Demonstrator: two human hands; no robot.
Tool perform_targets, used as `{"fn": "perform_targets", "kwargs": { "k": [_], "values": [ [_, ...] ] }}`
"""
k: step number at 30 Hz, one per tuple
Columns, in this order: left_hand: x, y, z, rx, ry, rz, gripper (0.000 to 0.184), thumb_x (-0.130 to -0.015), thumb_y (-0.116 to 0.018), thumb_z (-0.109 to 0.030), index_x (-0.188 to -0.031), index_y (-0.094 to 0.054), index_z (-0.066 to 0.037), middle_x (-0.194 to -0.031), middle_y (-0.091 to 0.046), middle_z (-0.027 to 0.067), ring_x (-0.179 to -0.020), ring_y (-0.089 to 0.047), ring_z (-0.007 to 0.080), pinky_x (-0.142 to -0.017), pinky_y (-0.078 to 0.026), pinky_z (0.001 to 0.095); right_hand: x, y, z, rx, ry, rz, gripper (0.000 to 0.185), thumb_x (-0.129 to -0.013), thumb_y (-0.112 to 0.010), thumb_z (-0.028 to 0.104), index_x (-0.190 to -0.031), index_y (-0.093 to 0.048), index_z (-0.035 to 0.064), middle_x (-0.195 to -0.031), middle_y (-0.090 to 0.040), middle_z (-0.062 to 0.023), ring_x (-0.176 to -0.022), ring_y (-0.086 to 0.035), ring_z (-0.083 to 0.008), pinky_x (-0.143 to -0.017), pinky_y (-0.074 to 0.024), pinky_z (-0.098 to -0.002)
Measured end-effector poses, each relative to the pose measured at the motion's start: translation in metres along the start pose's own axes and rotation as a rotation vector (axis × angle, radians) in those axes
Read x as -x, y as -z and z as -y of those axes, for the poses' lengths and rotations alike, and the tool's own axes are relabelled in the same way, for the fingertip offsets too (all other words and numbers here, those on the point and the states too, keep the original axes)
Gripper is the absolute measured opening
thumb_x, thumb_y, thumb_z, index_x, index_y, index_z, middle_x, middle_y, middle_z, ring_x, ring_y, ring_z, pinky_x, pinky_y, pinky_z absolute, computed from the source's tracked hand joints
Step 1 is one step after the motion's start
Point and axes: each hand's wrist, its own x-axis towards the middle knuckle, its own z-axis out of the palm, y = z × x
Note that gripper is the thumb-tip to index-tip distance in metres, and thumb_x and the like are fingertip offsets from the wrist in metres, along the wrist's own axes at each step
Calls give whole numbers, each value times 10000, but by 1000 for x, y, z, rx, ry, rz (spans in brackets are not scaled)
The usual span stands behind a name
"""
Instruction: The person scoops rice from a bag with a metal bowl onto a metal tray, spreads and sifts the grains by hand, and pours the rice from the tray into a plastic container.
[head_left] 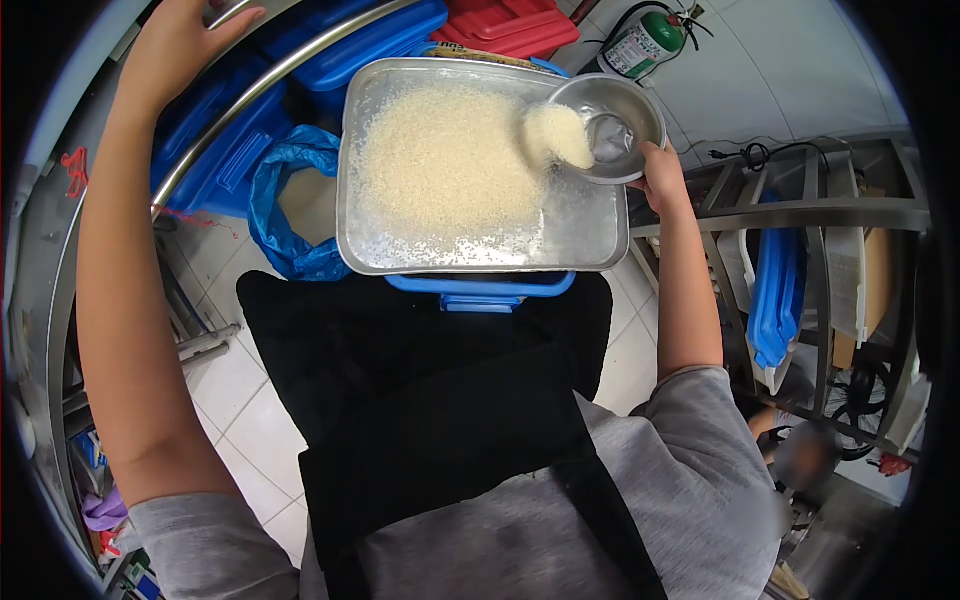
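My right hand (662, 178) is closed on the rim of a round metal bowl (638, 112). The bowl tilts over the right side of a large metal tray (590, 228), and white rice (440, 165) lies in a broad heap across the tray. A mound of rice sits at the bowl's left lip. At the upper left, my left hand (185, 40) is raised. Its thumb stands apart with a thin shiny metal edge beside it; the other fingers are mostly cut off by the frame. Under the tray shows a blue lid (480, 287) with a latch.
Left of the tray stands an open blue plastic bag (262, 215) of grains. Behind are blue containers (360, 50), a red lid (510, 25) and a green fire extinguisher (655, 45). A metal rack (800, 213) lines the right side. Another person (800, 460) is at lower right.
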Motion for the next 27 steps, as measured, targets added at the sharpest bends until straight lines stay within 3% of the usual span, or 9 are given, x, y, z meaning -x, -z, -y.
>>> {"fn": "perform_targets", "kwargs": {
  "k": [3,5,8,11,16,17,20,26,27],
  "values": [
    [-1,-10,20,15,47,12,269,-756,-737,-167,-988,-629,-84,-913,-547,111,-829,-575,283,-745,-479,371,-3,4,0,-293,-192,3,425,-922,-411,125,-1337,-425,38,-1066,-607,-153,-852,-675,-223,-585,-598,-337],
    [-8,-29,69,-25,-150,11,312,-862,-691,-293,-1154,-642,-193,-808,-468,34,-646,-473,162,-615,-430,297,-3,2,-4,-146,-125,1,435,-919,-411,129,-1346,-422,53,-1063,-608,-144,-846,-675,-211,-582,-593,-329],
    [-7,-31,69,-17,-117,27,359,-856,-701,-343,-1175,-630,-195,-814,-424,22,-631,-424,132,-597,-409,276,-4,3,-8,60,-35,-1,447,-915,-401,135,-1359,-420,80,-1040,-615,-124,-793,-673,-200,-571,-586,-324],
    [-8,-30,69,-46,-152,8,351,-856,-701,-332,-1172,-632,-195,-810,-427,23,-633,-433,137,-598,-407,278,4,0,-1,-186,-148,0,449,-913,-412,135,-1360,-448,115,-1033,-620,-111,-766,-665,-186,-548,-558,-305],
    [-7,-28,62,-36,-102,26,357,-849,-710,-316,-1172,-630,-190,-811,-426,22,-641,-425,139,-603,-407,282,-2,-1,-19,300,227,-93,450,-945,-412,136,-1393,-449,121,-1082,-615,-98,-930,-638,-201,-723,-543,-354],
    [-7,-28,61,-34,-89,31,359,-846,-714,-311,-1173,-629,-188,-811,-428,22,-648,-424,140,-606,-408,284,-3,0,-26,347,335,-130,479,-938,-418,104,-1416,-425,135,-1118,-622,-133,-1028,-622,-252,-867,-502,-368],
    [-6,-27,59,-5,-123,12,360,-842,-717,-308,-1169,-629,-185,-812,-431,24,-667,-429,143,-615,-408,285,30,-15,0,492,445,-178,562,-886,-445,20,-1420,-431,196,-1220,-592,-185,-1131,-569,-331,-962,-446,-379],
    [-7,-28,62,-19,-107,14,344,-841,-720,-298,-1151,-636,-173,-809,-435,28,-697,-446,144,-633,-410,279,63,-15,24,590,927,-347,792,-750,-489,-152,-1425,-428,258,-1261,-522,-159,-1149,-552,-342,-960,-465,-409],
    [-8,-29,62,-18,-113,16,344,-841,-720,-298,-1151,-636,-173,-809,-435,28,-697,-446,144,-633,-410,279,66,-12,27,628,956,-389,834,-687,-523,-189,-1419,-431,201,-1308,-489,-153,-1180,-524,-347,-989,-446,-402]
  ]
}}
